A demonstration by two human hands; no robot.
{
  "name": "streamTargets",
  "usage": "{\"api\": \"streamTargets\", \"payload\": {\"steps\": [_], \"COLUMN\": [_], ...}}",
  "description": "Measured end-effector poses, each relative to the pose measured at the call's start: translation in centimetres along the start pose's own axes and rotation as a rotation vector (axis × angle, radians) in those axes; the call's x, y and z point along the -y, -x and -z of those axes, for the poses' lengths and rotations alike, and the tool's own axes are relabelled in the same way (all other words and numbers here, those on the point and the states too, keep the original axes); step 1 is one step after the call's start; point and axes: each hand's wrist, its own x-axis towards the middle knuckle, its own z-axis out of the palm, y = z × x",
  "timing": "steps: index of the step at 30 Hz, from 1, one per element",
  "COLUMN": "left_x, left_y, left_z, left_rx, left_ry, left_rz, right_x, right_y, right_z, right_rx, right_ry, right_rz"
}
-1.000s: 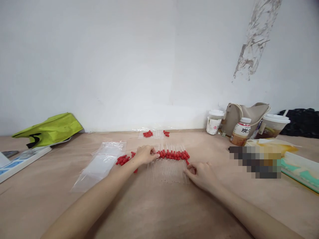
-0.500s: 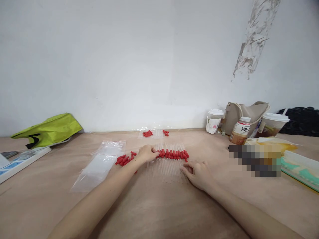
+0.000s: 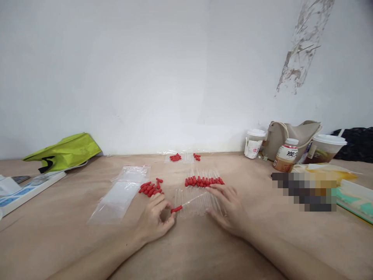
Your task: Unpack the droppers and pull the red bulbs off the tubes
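My left hand [image 3: 155, 217] pinches a glass dropper by its red rubber bulb [image 3: 176, 209]. The dropper's thin clear tube [image 3: 190, 201] slants up and right toward my right hand [image 3: 231, 206]. That hand has thumb and fingers apart and rests by a layer of bare clear tubes [image 3: 201, 204]; whether a fingertip touches the slanted tube's end, I cannot tell. Just behind lies a row of droppers with red bulbs [image 3: 204, 181], their tubes pointing to the wall. A pile of loose red bulbs [image 3: 150, 188] is left of the tubes, beyond my left hand.
Flat clear zip bags [image 3: 119, 194] lie left of the loose bulbs. Near the wall is a bag with more red bulbs [image 3: 175, 157]. A power strip [image 3: 32, 190] and green bag [image 3: 67, 149] are at left; cups, a bottle [image 3: 287, 155] and a beige handbag [image 3: 294, 132] at right.
My left hand has left the row of red bulbs, come nearer, and now holds a dropper by its bulb. My right hand's fingers have spread. The view has shifted slightly.
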Motion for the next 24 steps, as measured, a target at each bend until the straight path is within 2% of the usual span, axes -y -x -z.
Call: {"api": "streamTargets", "payload": {"steps": [2, 5, 11, 17, 24], "left_x": [0.0, -0.1, -0.1, -0.6, -1.2], "left_y": [0.7, 0.8, 0.6, 0.1, 0.5], "left_z": [-0.3, -0.8, -1.3, -1.1, -1.0], "left_rx": [-0.015, -0.013, 0.001, 0.079, 0.098], "left_ry": [-0.01, -0.021, 0.003, -0.011, -0.122], "left_rz": [-0.053, -0.107, -0.125, -0.223, -0.305], "right_x": [1.2, 2.0, 1.9, 2.4, 2.7], "right_y": [-0.2, -0.3, 0.0, -0.1, 0.6], "right_z": [-0.1, -0.9, -2.2, -1.7, -1.1], "right_rx": [0.038, 0.036, 0.075, 0.069, 0.091], "right_ry": [-0.002, 0.003, 0.017, -0.042, -0.068], "right_rz": [0.118, 0.188, 0.195, 0.177, 0.208]}}
